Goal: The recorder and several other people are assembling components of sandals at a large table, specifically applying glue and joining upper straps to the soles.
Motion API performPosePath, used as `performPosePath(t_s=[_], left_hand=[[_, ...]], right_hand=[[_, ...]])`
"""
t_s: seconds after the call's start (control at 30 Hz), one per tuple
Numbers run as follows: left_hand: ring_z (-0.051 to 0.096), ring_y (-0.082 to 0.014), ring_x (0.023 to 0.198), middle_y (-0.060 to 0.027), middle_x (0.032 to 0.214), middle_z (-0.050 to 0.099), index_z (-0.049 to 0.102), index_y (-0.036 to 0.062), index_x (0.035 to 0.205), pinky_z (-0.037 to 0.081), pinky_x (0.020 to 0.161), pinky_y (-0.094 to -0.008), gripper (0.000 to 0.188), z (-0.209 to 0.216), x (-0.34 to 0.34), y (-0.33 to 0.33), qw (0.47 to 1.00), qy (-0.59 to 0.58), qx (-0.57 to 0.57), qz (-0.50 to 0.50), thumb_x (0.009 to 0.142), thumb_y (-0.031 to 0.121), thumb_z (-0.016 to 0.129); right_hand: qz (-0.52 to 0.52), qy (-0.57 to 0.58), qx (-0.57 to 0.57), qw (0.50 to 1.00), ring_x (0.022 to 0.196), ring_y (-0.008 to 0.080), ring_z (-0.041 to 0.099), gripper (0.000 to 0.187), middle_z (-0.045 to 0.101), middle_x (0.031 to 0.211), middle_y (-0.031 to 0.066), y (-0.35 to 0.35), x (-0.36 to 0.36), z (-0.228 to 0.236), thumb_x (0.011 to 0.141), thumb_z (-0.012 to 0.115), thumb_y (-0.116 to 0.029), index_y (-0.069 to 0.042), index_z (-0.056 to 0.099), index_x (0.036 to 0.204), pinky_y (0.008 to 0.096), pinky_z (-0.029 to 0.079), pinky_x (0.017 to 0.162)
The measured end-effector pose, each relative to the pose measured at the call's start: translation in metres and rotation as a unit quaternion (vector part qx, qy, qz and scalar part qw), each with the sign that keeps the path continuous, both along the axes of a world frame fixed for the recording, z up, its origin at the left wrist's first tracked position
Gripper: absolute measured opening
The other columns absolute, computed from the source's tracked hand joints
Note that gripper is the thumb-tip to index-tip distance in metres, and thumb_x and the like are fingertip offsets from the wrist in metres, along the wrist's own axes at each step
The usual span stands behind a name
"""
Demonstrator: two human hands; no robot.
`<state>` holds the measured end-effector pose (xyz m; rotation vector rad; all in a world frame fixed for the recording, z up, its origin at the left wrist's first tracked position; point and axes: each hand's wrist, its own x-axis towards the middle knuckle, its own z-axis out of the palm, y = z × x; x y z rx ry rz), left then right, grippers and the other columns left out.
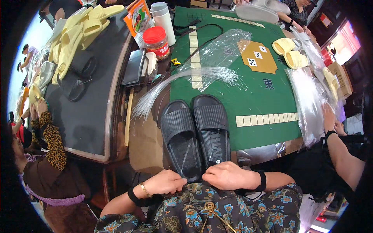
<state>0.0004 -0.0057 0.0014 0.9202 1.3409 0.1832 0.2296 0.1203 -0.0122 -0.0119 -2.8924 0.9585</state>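
A pair of black slide slippers (194, 136) lies side by side at the near edge of the green mat, with toes pointing away from me. Both of my hands are closed at the heel ends. My left hand (168, 181) pinches near the left heel, where a thin clear plastic strand (186, 157) runs up over the insole. Beside the right heel, my right hand (226, 175) has its fingers pressed together on a similar clear strand. Where the strands end inside my fingers is hidden. Beyond the toes, a bundle of clear plastic strands (171, 83) fans across the mat.
Clear plastic bags (229, 50) lie on the green mat (256, 97). A red-lidded jar (156, 42), a white bottle (163, 23) and a phone (134, 66) stand at the back left. Yellow slippers (74, 39) pile on the left table. Co-workers' hands (328, 116) work on both sides.
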Motion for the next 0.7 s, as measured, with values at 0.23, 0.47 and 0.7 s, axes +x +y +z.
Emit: performPosePath(t_s=[0.23,0.47,0.7], left_hand=[[0.049,-0.0072,0.045,-0.0021,0.058,0.059,0.066,0.0013,0.083,0.037,0.041,-0.0224,0.039,-0.011,-0.006,0.028,0.973,0.010,0.043,0.229,0.095,0.036,0.055],[0.058,-0.0114,0.048,-0.0088,0.056,0.061,0.067,-0.0031,0.078,0.045,0.045,-0.0288,0.034,-0.007,0.000,0.046,0.928,0.170,0.244,0.226,0.092,0.027,0.060],[0.057,-0.0190,0.051,-0.0133,0.058,0.058,0.064,-0.0032,0.075,0.044,0.051,-0.0321,0.027,-0.002,-0.027,0.052,0.822,0.262,0.372,0.342,0.087,0.021,0.066]], right_hand=[[-0.122,0.061,0.090,0.987,0.064,0.0275,0.063,0.010,0.054,0.070,0.0089,0.034,-0.022,-0.001,0.076,0.062,-0.010,-0.006,0.053,0.080,0.0388,0.052,0.054],[-0.252,0.127,0.112,0.953,0.077,0.0263,0.065,0.025,0.064,0.093,0.0113,0.039,-0.038,-0.006,0.077,0.068,-0.005,-0.003,0.063,0.101,0.0341,0.055,0.066],[-0.307,0.184,0.031,0.933,0.066,0.0271,0.063,0.014,0.064,0.078,0.0107,0.067,-0.027,0.007,0.078,0.068,-0.002,-0.004,0.066,0.091,0.0347,0.051,0.057]])
